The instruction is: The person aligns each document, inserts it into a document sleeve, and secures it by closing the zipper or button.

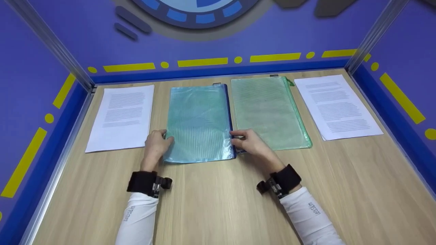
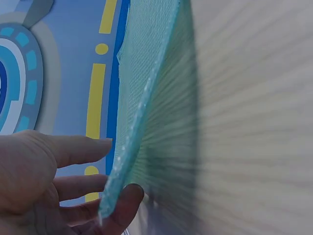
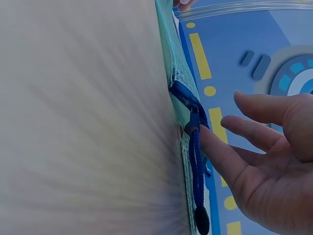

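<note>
A translucent blue mesh zip pouch point(image 1: 199, 126) lies in the middle of the table, its dark blue zipper along the right side. My left hand point(image 1: 157, 144) holds its left edge near the front corner, thumb above and a fingertip point(image 2: 131, 193) on the underside. That edge stands a little off the table in the left wrist view. At the zipper side, my right hand point(image 1: 252, 141) has loosely extended fingers, one right at the blue zipper pull point(image 3: 194, 117); the thumb stands apart from the pouch. A blue cord point(image 3: 197, 166) hangs from the pull.
A green mesh zip pouch point(image 1: 267, 109) lies just right of the blue one. Printed paper stacks lie at the far left point(image 1: 122, 117) and far right point(image 1: 339, 107). Blue panels point(image 1: 218, 47) wall the wooden table point(image 1: 211, 204) at the back and sides.
</note>
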A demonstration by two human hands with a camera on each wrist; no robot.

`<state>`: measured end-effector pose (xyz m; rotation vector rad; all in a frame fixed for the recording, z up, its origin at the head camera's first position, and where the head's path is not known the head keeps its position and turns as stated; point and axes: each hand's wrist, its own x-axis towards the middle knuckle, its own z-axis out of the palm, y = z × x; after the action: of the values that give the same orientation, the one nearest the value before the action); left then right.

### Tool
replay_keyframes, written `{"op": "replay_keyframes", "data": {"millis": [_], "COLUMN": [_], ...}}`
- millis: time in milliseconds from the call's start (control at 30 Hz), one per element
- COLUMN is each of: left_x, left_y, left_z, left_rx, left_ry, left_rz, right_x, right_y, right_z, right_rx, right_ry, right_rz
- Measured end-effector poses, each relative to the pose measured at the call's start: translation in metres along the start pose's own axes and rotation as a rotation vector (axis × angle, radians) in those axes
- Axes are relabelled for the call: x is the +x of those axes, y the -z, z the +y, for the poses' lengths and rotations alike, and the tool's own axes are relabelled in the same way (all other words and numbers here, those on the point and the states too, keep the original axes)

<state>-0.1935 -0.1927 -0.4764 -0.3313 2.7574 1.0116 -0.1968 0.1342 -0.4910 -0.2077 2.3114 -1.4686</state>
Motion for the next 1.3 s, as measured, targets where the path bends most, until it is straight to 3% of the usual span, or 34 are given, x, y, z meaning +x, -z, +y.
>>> {"op": "replay_keyframes", "data": {"millis": [167, 333, 533, 733, 900, 1067, 1300], "left_x": [-0.005, -0.013, -0.024, -0.026, -0.021, -0.019, -0.016], "left_y": [-0.002, -0.014, -0.038, -0.045, -0.042, -0.039, -0.022], "left_z": [0.004, 0.015, 0.028, 0.028, 0.026, 0.023, 0.014], "left_rx": [0.077, 0.211, 0.360, 0.433, 0.430, 0.410, 0.355], "left_ry": [-0.025, -0.096, -0.219, -0.266, -0.273, -0.272, -0.235], "left_rz": [0.016, 0.023, -0.049, -0.085, -0.083, -0.089, -0.076], "right_x": [-0.001, -0.004, -0.010, -0.015, -0.018, -0.018, -0.016], "right_y": [-0.003, -0.007, -0.012, -0.018, -0.021, -0.023, -0.026], "right_z": [-0.003, -0.006, -0.011, -0.012, -0.013, -0.013, -0.013], "right_rx": [-0.100, -0.267, -0.537, -0.699, -0.756, -0.744, -0.729], "right_ry": [0.018, 0.130, 0.234, 0.300, 0.314, 0.263, 0.228], "right_rz": [0.027, 0.039, -0.010, -0.090, -0.162, -0.241, -0.271]}}
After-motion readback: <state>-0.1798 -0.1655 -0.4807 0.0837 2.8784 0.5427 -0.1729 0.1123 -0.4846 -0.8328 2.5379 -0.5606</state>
